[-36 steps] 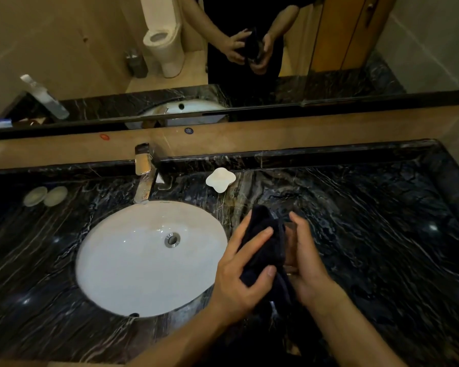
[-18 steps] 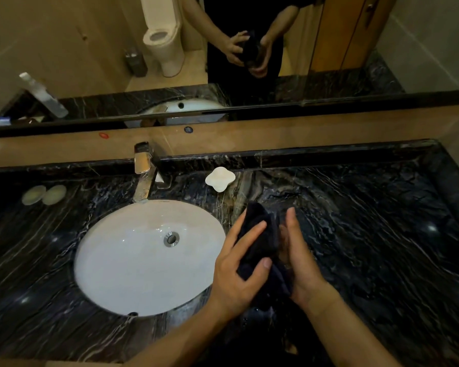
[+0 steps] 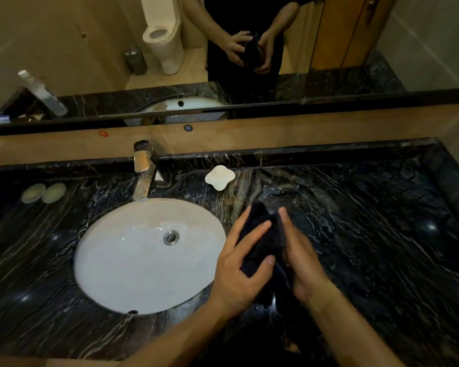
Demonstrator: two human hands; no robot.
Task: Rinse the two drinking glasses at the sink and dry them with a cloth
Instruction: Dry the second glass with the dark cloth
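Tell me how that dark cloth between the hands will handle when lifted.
Likely floppy: the dark cloth bunches and folds between the left hand and right hand. Probably light, since the fingers pinch it loosely. Its lower end hangs limp, so it should drape.

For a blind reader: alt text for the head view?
Both hands, left hand and right hand, press a dark cloth between them over a black marble counter, right of a white sink.

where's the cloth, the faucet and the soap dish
dark cloth [image 3: 260, 234], head view, on the bunched fabric between the two hands
faucet [image 3: 142, 170], head view, on the metal spout behind the basin
soap dish [image 3: 220, 176], head view, on its white middle, right of the faucet
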